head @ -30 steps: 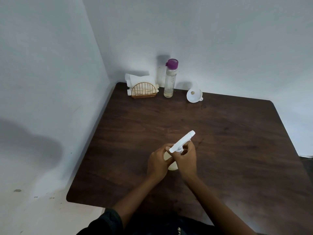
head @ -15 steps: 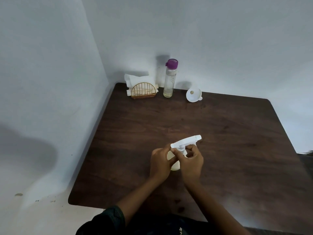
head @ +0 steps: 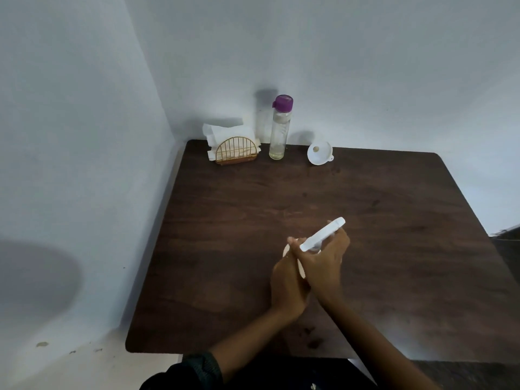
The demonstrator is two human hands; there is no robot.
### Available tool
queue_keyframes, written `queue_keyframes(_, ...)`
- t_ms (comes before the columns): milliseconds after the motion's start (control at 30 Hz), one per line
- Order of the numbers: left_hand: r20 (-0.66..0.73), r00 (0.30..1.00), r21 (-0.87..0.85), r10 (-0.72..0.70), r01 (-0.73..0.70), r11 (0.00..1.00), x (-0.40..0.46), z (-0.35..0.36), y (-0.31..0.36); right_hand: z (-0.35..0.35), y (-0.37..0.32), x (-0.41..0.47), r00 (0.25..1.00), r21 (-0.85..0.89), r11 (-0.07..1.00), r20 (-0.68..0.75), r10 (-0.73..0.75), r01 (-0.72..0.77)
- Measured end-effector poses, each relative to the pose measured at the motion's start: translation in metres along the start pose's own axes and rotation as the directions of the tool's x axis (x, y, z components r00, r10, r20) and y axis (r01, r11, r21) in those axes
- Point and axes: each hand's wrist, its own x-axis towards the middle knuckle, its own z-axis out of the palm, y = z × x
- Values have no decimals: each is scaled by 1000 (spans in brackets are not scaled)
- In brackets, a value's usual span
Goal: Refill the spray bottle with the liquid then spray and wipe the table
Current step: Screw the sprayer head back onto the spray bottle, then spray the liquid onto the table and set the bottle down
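white spray bottle (head: 292, 250) gripped by both hands.

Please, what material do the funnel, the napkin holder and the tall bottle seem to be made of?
The funnel looks like smooth white plastic. The napkin holder seems thin gold-coloured metal wire, with bars. The tall bottle is see-through, glass or clear plastic; its purple cap looks plastic.

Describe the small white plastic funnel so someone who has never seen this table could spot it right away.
Look along the far edge of the dark brown wooden table, against the pale wall. Right of the tall clear bottle with a purple cap lies the small white plastic funnel, tipped on its side. It alone is cone-shaped with a side tab.
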Motion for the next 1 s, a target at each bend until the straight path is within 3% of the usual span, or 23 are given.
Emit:
queue_keyframes(133,140,989,2,42,-43,999,-12,0,-3,10,3,3,997,-74,994,-21,-80,79)
queue_keyframes(367,247,968,20,41,-47,999,-24,4,-27,-10,6,17,961,100,956,-16,-275,275)
queue_keyframes(533,293,946,-84,-140,171,982,-13,17,-16,-36,-11,41,995,319,948,87,-52,22)
queue_keyframes(600,331,917,-147,-221,282,948,-17,28,-9,-53,-15,54,977,372,924,214,11,-92)
queue_keyframes(733,360,867,-179,-345,427,886,-38,63,6,-68,-5,79,826,242,948,562,37,-207)
queue_keyframes(800,348,838,-191,-420,502,844,-49,81,14,-66,5,85,734,116,951,664,142,-288)
queue_keyframes(900,332,803,-338,-495,591,732,-67,108,16,-60,18,84,565,-73,925,773,289,-374)
queue_keyframes(933,320,798,-381,-511,602,702,-73,115,16,-56,22,83,546,-124,918,770,328,-376)
queue_keyframes(1000,290,801,-431,-524,598,676,-77,121,12,-46,27,81,584,-178,903,711,392,-390)
